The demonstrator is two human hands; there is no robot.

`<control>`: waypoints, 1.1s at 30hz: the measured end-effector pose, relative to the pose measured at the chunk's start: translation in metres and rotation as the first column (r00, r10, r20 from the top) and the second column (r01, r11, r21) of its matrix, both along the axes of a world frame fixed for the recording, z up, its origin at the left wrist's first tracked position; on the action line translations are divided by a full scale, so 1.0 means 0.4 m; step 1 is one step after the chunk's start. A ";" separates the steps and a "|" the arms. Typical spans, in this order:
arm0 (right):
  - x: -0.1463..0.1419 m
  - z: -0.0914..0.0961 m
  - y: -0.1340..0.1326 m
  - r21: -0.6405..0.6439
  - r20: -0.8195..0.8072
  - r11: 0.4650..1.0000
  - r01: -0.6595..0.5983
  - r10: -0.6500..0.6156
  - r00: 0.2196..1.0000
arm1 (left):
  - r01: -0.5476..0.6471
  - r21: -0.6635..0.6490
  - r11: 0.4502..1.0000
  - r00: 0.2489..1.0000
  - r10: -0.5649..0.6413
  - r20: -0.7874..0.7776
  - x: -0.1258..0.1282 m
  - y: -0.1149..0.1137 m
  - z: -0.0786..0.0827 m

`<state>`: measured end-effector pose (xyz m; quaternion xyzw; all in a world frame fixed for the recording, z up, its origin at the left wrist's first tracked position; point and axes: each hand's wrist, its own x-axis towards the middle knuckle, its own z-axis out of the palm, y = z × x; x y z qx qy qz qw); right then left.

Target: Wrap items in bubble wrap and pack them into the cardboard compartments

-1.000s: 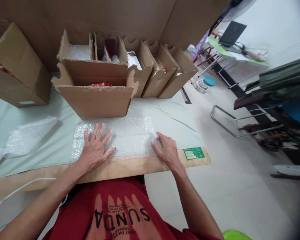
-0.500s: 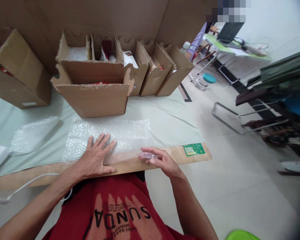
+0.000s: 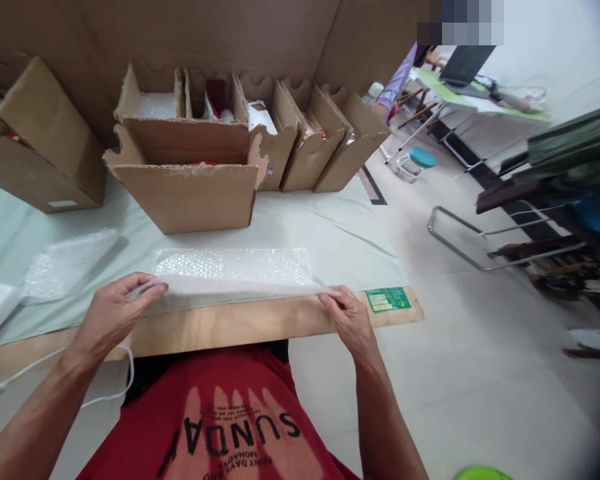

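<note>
Bubble wrap [image 3: 235,264] — ends pinched by left hand [image 3: 114,308] and right hand [image 3: 349,312], well apart; uneven pull could skew it.

Illumination moderate, soft and diffuse over the table [image 3: 350,230]. Small bright glints noted on the bubble wrap sheet [image 3: 235,265] by the near edge. Soft shadow beside the left box [image 3: 55,160]; cardboard backing [image 3: 220,33] dim along the far edge. White wall [image 3: 575,60] brighter. Beyond the table's right edge, wide-angle stretching and smeared detail; frame's right corners darkened. Pixelated patch [image 3: 460,21] at top right.
</note>
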<state>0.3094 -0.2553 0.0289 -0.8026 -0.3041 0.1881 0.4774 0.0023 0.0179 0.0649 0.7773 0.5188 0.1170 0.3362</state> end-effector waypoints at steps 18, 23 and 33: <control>0.051 -0.096 0.131 -0.320 0.446 0.940 0.119 0.039 0.894 | 0.233 0.375 0.897 0.854 -0.004 -0.521 0.068 -0.032 -0.070; 0.065 -0.090 0.132 -0.314 0.511 0.945 0.090 0.088 0.855 | 0.149 0.329 0.933 0.860 0.042 -0.509 0.053 -0.009 -0.068; 0.074 -0.003 0.173 -0.211 0.005 0.957 -0.201 0.207 0.978 | 0.119 0.322 0.939 0.917 0.020 -0.399 0.020 0.033 -0.060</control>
